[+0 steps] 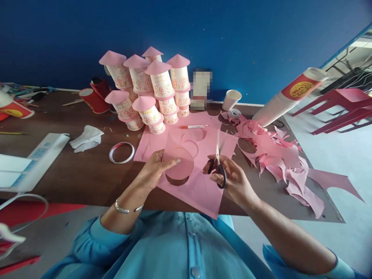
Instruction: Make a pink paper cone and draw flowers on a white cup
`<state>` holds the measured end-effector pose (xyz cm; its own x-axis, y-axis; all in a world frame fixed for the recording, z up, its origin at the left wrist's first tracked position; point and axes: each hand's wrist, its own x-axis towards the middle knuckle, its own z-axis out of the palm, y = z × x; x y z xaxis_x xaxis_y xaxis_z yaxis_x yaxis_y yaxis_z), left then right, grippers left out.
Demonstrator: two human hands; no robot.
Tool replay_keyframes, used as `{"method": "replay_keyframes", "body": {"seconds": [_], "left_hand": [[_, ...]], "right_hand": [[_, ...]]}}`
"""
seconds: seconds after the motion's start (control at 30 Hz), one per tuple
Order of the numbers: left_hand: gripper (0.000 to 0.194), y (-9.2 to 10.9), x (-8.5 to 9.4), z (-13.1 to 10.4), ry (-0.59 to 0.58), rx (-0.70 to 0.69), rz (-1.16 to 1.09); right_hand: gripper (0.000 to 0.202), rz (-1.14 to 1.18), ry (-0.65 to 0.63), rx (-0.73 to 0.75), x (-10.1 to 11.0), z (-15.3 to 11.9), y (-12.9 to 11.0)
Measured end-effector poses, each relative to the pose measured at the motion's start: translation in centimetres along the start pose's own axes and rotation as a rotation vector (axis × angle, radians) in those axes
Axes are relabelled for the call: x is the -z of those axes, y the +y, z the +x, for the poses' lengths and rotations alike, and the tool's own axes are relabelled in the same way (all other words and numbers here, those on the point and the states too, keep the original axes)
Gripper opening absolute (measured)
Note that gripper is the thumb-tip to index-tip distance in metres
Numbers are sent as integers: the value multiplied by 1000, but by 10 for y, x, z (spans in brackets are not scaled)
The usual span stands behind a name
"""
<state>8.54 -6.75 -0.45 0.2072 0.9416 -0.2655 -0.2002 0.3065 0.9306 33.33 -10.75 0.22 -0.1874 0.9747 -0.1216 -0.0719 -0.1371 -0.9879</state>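
My left hand point(158, 166) pinches a rounded piece of pink paper point(181, 159), thumb on top, held over larger pink sheets on the table. In my right hand point(232, 176) is a pair of black-handled scissors point(217, 155), blades pointing away from me and slightly parted. The blades are apart from the paper piece. Under both hands lies a pink sheet point(203, 193) that reaches the table's front edge and has a round hole cut in it. An orange-and-white marker point(193, 126) rests on the pink paper farther back.
Paper-cup towers point(159, 85) with pink cone roofs stand at the back. Pink paper scraps point(270, 151) are heaped on the right, near a leaning cup stack point(287, 97). A tape roll point(121, 152), crumpled tissue point(87, 138) and white power strip point(37, 159) lie left.
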Motion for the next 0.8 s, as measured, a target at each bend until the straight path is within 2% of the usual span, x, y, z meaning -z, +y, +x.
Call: {"method": "replay_keyframes", "body": {"seconds": [0.17,0.23,0.47,0.6,0.7,0.8], "left_hand": [[40,3,-7,6,-117,15,95],[40,9,-10,8,-110,-24,140],[46,19,-27,12,-75,-130,-108],[39,20,-29,25,5,-194,-54],[36,27,-21,39,73,-269,32],[43,35,-14,48,60,-277,76]], "right_hand": [[55,11,69,83,-22,21,-1],[56,24,83,81,-28,32,1],[55,213,232,140,-40,61,4],[56,170,117,139,-38,65,9],[55,14,35,183,-24,63,14],[53,-129,8,205,-8,59,21]]}}
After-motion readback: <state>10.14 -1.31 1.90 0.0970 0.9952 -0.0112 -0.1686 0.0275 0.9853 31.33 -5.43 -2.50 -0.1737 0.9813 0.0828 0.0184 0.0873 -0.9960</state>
